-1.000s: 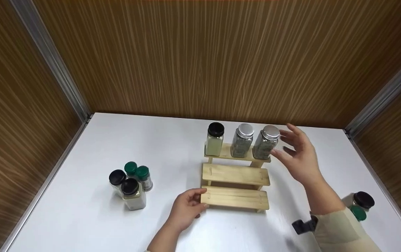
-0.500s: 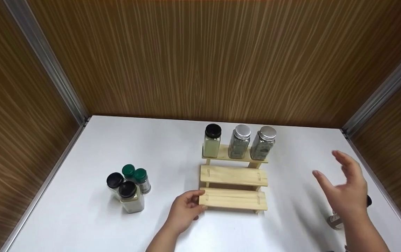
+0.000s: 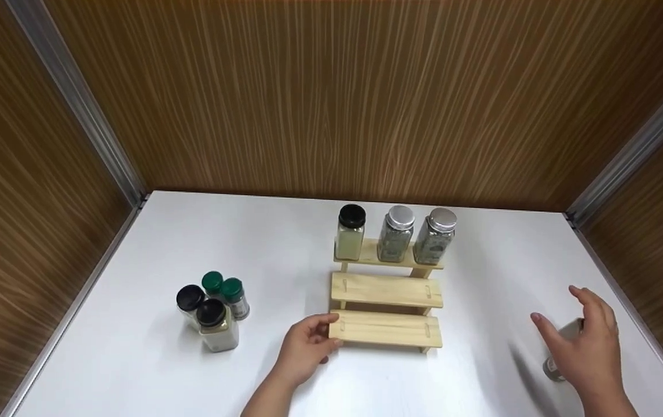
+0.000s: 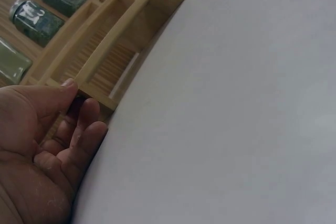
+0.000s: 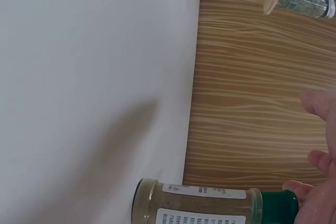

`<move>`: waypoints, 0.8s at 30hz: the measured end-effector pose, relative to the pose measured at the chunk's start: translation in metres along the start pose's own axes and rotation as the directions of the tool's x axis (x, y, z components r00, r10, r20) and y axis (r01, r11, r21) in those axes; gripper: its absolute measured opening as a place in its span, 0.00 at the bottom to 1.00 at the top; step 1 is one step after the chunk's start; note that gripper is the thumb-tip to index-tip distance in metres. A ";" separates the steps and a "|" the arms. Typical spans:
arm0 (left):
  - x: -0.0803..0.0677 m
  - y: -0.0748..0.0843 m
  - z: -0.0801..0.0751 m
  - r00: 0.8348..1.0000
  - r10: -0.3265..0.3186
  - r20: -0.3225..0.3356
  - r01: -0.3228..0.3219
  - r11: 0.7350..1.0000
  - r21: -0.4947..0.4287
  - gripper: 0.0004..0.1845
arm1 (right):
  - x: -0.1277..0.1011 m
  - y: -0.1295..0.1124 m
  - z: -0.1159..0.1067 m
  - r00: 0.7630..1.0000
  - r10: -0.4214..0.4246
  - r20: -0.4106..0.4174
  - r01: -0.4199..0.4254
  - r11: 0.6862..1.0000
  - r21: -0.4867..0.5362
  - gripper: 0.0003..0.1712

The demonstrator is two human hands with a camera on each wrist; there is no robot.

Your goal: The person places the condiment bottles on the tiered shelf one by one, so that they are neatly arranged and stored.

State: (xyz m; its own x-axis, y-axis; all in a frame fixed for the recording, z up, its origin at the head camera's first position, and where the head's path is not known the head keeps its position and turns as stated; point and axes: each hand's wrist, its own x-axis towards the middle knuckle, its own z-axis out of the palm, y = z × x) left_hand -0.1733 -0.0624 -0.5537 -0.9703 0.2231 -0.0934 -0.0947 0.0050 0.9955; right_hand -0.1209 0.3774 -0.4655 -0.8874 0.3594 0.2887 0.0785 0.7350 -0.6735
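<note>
In the head view my left hand [image 3: 302,350] pinches the left end of the lowest step of a three-step wooden spice rack [image 3: 386,329]. The thumb and fingers lie at that step's end in the left wrist view. A black-lidded jar of pale green powder [image 3: 350,242] and two silver-lidded jars of dried herbs [image 3: 396,240] stand along the top step. Off to the right, my right hand [image 3: 589,347] is spread, thumb apart from fingers, over a spice jar [image 3: 552,369] it mostly hides. The right wrist view shows this jar's green lid [image 5: 279,206] right by the fingers.
Left of the rack, two black-lidded jars [image 3: 221,336] and two green-lidded jars [image 3: 237,304] are grouped on the white table [image 3: 134,324]. Wood-grain panels [image 3: 331,104] enclose the back and both sides.
My right hand has moved from beside the right silver-lidded jar on the top step to the jars at the far right. The left hand stays on the rack.
</note>
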 end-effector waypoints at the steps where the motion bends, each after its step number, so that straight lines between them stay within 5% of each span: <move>1: 0.000 -0.001 0.000 1.000 0.003 -0.001 -0.003 1.000 -0.005 0.25 | 0.000 0.000 0.000 1.000 0.001 -0.011 -0.001 1.000 0.001 0.46; 8: -0.001 0.000 0.000 1.000 0.004 -0.001 -0.004 1.000 -0.017 0.25 | 0.000 0.009 -0.013 0.996 0.036 -0.081 -0.042 0.996 -0.077 0.46; 17: -0.002 0.000 0.001 1.000 0.017 0.002 -0.017 0.999 -0.034 0.25 | -0.006 0.035 -0.024 0.963 0.226 0.148 -0.185 0.951 -0.249 0.56; 24: -0.001 0.000 0.001 1.000 0.014 0.015 -0.014 0.999 -0.036 0.25 | -0.019 0.041 -0.019 0.977 0.193 0.088 -0.172 0.965 -0.200 0.51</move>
State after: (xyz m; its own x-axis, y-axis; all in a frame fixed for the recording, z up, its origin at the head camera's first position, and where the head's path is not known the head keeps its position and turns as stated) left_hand -0.1723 -0.0621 -0.5536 -0.9680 0.2380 -0.0791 -0.0894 -0.0329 0.9954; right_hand -0.0923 0.4123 -0.4857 -0.8923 0.4420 0.0923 0.3193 0.7621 -0.5632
